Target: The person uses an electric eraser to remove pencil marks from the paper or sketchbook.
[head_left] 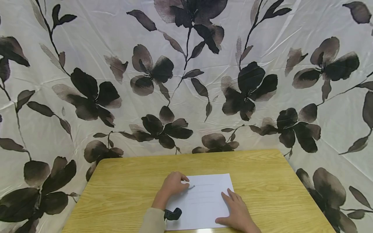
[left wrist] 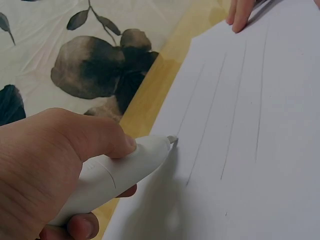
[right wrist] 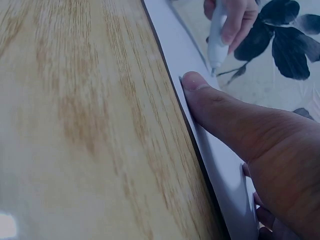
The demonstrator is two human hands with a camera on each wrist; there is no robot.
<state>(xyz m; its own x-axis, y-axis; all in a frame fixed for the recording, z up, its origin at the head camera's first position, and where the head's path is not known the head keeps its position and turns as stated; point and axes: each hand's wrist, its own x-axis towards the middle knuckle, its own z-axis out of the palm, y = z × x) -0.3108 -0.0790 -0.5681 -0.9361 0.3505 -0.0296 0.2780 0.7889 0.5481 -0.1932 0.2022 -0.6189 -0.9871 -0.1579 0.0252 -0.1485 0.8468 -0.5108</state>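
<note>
A white sheet of paper [head_left: 201,213] lies on the table, with several thin grey lines [left wrist: 231,117] drawn roughly parallel across it. My left hand [head_left: 175,183] grips a thick white pen-shaped tool [left wrist: 117,175], thumb along its top and fingers curled beneath. The tool's short grey tip [left wrist: 172,139] is right at the end of the outermost line. On the sheet's right side, my right hand [head_left: 236,210] rests with fingers spread. Its thumb [right wrist: 197,87] presses the paper close to the near edge, as the right wrist view shows.
The yellow wood-grain table [head_left: 122,194] extends around the paper on both sides and behind it. A white cloth with dark flowers [head_left: 204,106] hangs behind the table. A black band with a wrist device [head_left: 173,214] sits at my left wrist, over the paper's near left corner.
</note>
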